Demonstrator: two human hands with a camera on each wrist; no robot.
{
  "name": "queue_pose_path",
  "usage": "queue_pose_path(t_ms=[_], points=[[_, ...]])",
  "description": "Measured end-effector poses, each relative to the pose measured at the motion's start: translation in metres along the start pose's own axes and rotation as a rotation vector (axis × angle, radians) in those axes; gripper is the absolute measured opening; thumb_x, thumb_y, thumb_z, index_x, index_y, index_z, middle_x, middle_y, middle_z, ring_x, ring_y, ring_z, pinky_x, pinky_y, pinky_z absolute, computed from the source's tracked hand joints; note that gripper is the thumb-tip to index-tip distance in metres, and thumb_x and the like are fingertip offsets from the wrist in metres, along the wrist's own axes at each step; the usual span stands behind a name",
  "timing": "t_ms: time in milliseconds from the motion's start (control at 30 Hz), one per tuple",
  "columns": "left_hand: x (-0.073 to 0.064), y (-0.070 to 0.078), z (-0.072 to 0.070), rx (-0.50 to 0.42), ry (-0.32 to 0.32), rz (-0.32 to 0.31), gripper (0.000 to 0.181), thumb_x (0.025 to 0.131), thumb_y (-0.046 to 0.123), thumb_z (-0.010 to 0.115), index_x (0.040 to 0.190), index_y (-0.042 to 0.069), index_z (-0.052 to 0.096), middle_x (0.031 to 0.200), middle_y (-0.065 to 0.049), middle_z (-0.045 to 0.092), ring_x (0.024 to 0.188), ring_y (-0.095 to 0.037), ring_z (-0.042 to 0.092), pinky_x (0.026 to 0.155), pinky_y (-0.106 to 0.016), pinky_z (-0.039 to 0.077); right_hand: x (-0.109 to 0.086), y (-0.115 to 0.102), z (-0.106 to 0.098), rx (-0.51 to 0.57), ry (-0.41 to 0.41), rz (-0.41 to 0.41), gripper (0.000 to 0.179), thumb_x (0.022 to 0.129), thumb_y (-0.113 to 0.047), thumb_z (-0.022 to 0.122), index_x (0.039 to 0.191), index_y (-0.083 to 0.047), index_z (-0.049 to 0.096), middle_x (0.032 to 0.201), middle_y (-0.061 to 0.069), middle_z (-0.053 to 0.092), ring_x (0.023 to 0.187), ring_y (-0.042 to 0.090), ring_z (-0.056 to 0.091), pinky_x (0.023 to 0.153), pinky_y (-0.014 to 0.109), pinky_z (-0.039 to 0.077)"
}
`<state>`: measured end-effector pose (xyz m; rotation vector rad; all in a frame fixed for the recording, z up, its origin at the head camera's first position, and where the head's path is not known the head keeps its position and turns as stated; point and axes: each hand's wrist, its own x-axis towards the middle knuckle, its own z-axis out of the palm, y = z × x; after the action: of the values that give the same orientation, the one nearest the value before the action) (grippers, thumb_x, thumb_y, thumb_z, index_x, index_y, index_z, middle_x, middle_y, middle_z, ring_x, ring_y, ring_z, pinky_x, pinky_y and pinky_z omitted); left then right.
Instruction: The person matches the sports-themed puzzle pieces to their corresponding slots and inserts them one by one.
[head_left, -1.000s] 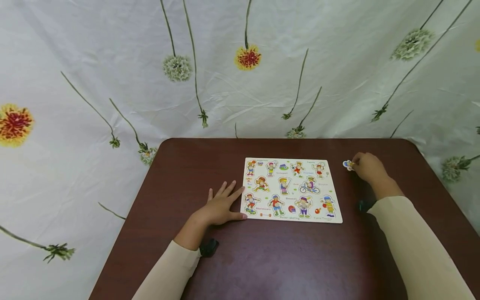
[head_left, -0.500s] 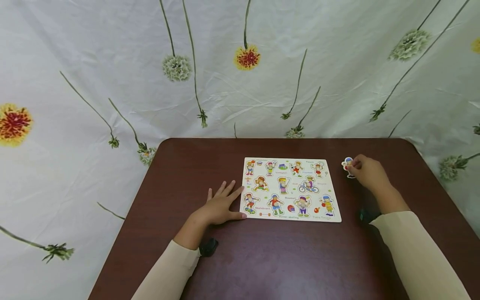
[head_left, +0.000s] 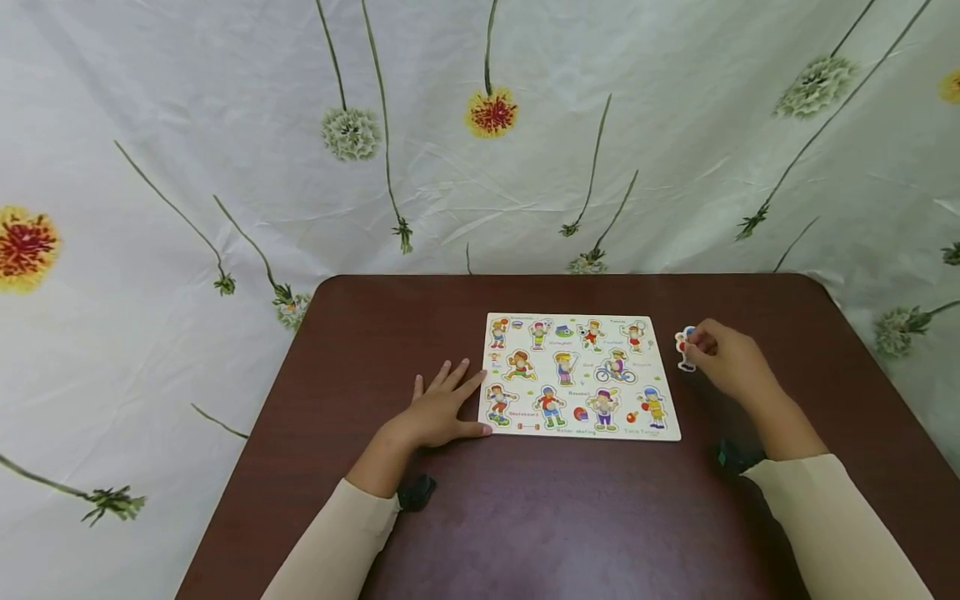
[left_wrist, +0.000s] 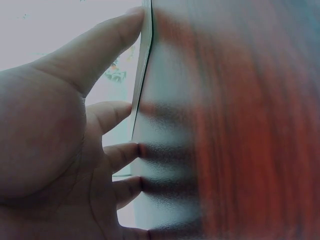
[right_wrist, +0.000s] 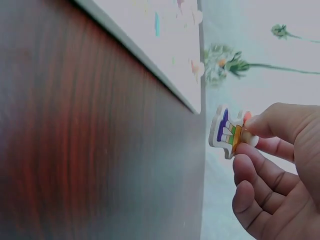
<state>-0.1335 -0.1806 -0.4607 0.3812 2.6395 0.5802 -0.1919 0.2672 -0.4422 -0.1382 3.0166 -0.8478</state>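
A white puzzle board lies on the table, fitted with rows of colourful sports-figure pieces. My left hand rests palm down at its left side, fingers spread, with thumb and fingertips right at the board's edge. In the left wrist view, the thumb lies over the edge of the board. To the right of the board, my right hand pinches a figure-shaped puzzle piece by its small knob. The piece stands roughly upright in the head view, partly covered by the fingers.
The dark reddish-brown table extends around the board on all sides. Behind it hangs a pale cloth printed with flowers. A small black device sits under the left wrist, another dark one under the right.
My right hand has come nearer to me and slightly left with the piece, which has turned from lying sideways to upright. The left hand has stayed put at the board.
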Motion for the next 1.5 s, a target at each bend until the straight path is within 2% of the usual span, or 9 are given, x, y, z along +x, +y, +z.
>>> queue_pose_path(t_ms=[233,500,800,1200,1500], points=[[0.001,-0.002,0.001,0.008,0.001,0.0,0.092,0.089,0.057,0.071,0.163,0.029,0.023,0.172,-0.008,0.006,0.159,-0.037,-0.003,0.119,-0.073,-0.005,-0.014,-0.011,0.006,0.006,-0.017,-0.039,0.012,0.097,-0.015,0.064,0.104,-0.006,0.058,0.086,0.011,0.063,0.075,0.023,0.055,0.059,0.029,0.042],[0.001,-0.002,0.002,0.016,0.001,-0.001,0.092,0.088,0.058,0.071,0.163,0.03,0.023,0.172,-0.007,0.007,0.159,-0.036,-0.002,0.119,-0.073,-0.005,-0.027,-0.019,0.012,0.019,-0.092,-0.075,0.012,0.096,-0.015,0.067,0.102,-0.007,0.061,0.084,0.007,0.063,0.075,0.019,0.055,0.058,0.027,0.043],[0.001,-0.002,0.001,0.016,0.001,0.0,0.092,0.089,0.057,0.07,0.163,0.03,0.023,0.172,-0.007,0.006,0.159,-0.036,-0.002,0.119,-0.073,-0.005,-0.037,-0.026,0.014,0.062,-0.172,-0.142,0.009,0.093,-0.012,0.071,0.093,-0.011,0.063,0.083,0.002,0.064,0.074,0.014,0.055,0.062,0.025,0.044],[0.0,-0.001,0.0,0.012,0.003,0.001,0.092,0.089,0.057,0.071,0.163,0.029,0.023,0.172,-0.008,0.007,0.159,-0.037,-0.002,0.119,-0.073,-0.004,-0.039,-0.024,0.024,0.093,-0.242,-0.179,0.01,0.092,-0.012,0.073,0.088,-0.013,0.064,0.079,-0.001,0.063,0.069,0.01,0.053,0.059,0.024,0.043],[0.001,-0.002,0.001,0.01,-0.001,0.001,0.092,0.089,0.058,0.07,0.163,0.03,0.023,0.172,-0.007,0.006,0.159,-0.036,-0.003,0.119,-0.073,-0.005,-0.038,-0.025,0.029,0.077,-0.289,-0.201,0.01,0.092,-0.01,0.071,0.087,-0.013,0.063,0.076,-0.002,0.06,0.066,0.009,0.051,0.058,0.024,0.041]])
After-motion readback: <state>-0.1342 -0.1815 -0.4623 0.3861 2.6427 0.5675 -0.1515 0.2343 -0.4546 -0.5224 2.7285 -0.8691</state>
